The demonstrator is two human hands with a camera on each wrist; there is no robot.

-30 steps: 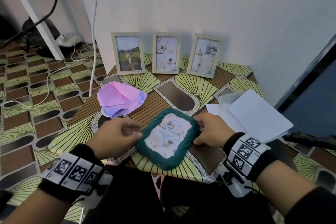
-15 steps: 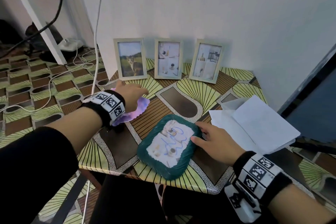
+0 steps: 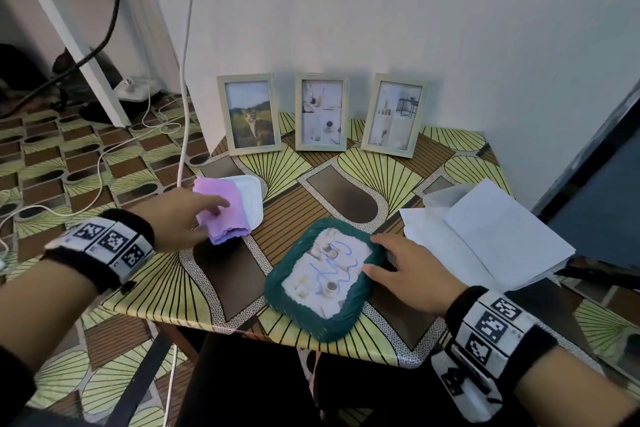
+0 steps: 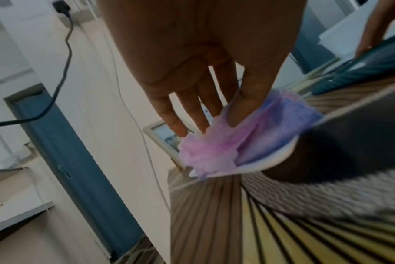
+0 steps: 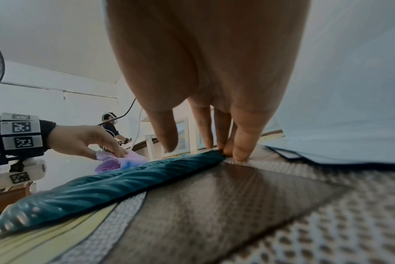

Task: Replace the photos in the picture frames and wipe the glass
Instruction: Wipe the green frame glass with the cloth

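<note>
Pinching cloth (image 3: 221,215) — left hand (image 3: 173,218).

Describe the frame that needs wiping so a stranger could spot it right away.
On the patterned table, look at the near edge, in front of the three pale upright frames. The teal frame lies flat under the right hand; only it has blue scribbles across its glass.

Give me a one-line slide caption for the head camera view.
Left hand picks up the pink cloth while the right hand steadies the scribbled green frame.
</note>
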